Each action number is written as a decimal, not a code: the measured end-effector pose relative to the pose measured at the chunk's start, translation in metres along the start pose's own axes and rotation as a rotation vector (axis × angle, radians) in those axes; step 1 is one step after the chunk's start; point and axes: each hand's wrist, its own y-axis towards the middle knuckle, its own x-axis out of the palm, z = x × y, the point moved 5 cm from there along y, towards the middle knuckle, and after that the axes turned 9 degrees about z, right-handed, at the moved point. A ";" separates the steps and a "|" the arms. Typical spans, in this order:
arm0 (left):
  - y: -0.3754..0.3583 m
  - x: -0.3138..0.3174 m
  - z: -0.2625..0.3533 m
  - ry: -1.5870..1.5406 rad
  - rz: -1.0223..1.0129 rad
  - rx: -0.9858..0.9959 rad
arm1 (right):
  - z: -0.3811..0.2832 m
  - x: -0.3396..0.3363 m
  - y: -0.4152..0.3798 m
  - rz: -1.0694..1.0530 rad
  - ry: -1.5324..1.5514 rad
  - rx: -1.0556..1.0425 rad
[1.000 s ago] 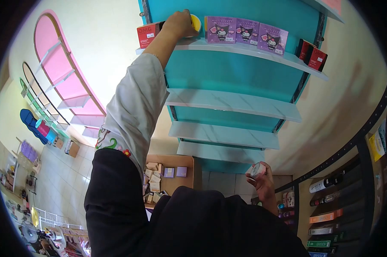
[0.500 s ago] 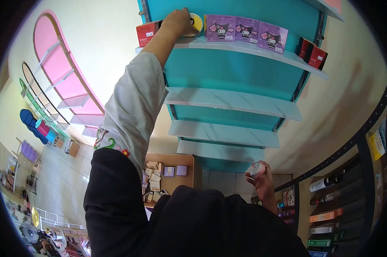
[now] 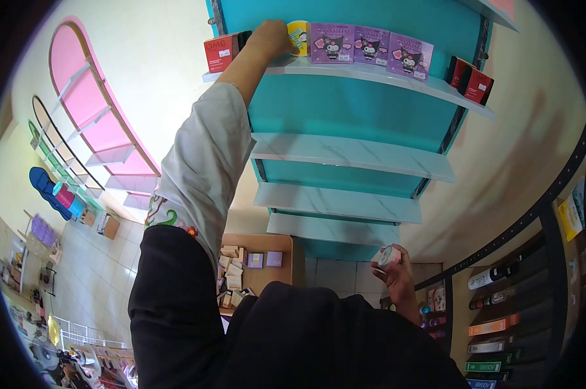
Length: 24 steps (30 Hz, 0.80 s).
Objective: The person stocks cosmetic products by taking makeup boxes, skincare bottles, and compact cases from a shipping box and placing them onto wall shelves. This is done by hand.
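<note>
At the top shelf, my left hand point(image 3: 271, 40) is closed at the left edge of a yellow round-topped package point(image 3: 300, 37); its fingertips are partly hidden. The package stands upright beside a row of purple boxes point(image 3: 332, 44) with a black-and-white cartoon character. Left of the hand, a red and black box point(image 3: 222, 53) stands on the shelf. Low on the right, my right hand point(image 3: 400, 279) is wrapped round a small round pink and white container point(image 3: 389, 257), held away from the shelves.
White marbled shelves point(image 3: 351, 155) run below on a teal back panel. More red and black boxes point(image 3: 478, 87) stand at the right end of the top shelf. A carton point(image 3: 296, 259) with several small boxes sits on the floor. A dark rack point(image 3: 546, 259) holds products at right.
The yellow package has turned and now shows a different, patterned part of its front, close against the purple boxes. My left hand has shifted slightly down with it. My right hand stays in place.
</note>
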 end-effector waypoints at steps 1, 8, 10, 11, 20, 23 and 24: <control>-0.003 -0.003 0.001 -0.021 0.101 0.013 | 0.000 0.000 -0.001 -0.002 0.002 -0.001; 0.003 0.000 -0.001 -0.047 0.159 0.178 | 0.000 -0.002 -0.001 -0.006 0.015 -0.007; 0.004 -0.002 -0.007 -0.006 0.150 0.176 | 0.000 -0.001 -0.001 0.000 0.014 -0.008; 0.003 -0.006 -0.009 0.015 0.145 0.175 | 0.000 -0.001 -0.001 0.005 0.008 -0.008; 0.007 -0.006 -0.016 0.075 0.068 0.128 | 0.002 0.005 0.001 -0.011 -0.012 0.012; 0.002 0.002 -0.009 0.011 0.181 0.206 | 0.002 0.005 0.000 -0.004 -0.018 0.013; 0.001 0.003 -0.009 0.030 0.200 0.189 | 0.002 0.005 0.000 0.001 -0.019 0.013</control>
